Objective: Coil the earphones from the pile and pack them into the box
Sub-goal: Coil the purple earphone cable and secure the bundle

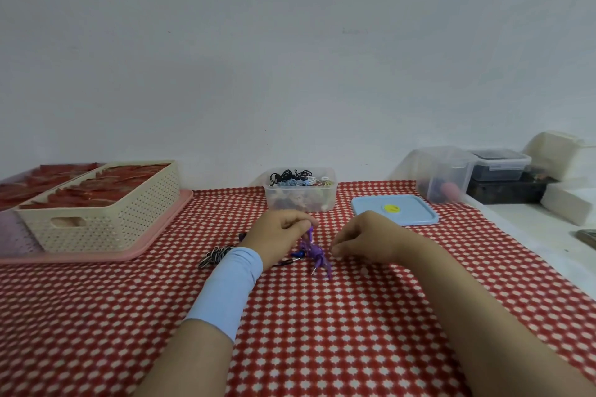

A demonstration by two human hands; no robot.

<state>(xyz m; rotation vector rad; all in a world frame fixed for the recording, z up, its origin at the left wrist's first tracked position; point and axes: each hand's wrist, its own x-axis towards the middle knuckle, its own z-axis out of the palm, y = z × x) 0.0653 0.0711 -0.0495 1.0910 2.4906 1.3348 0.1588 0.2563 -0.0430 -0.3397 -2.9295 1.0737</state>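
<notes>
Evidently the coiling step is in hand: the purple earphones (311, 250) hang as a loose, half-gathered tangle just in front of the box (324, 203), on its near side, with the lower strands and plug trailing onto the red checked counter (322, 316). The left hand (280, 229), nearer than the box and slightly to its left, has its fingers (303, 224) curled together and pinching the top of the purple cable, lifting it clear of the cloth. The right hand (364, 240), nearer than the box and slightly to its right, has its fingers curled with the tips low beside the tangle; whether they pinch a strand or merely hover by it I cannot tell. The box itself stands open and already holds a heap of coiled earphones, black and pale blue ones on top, and its blue lid (416, 214) lies flat just to the right of it. Left of the box and nearer than it, partly behind the left wrist, lie striped earphones (216, 256) and a dark blue set (295, 256), probably the remaining pile. The next move, I judge, calls for the right hand to catch the free end and wind it in even loops around the left fingers, keeping the thin cable taut enough not to spring open before it goes forward into the box.
</notes>
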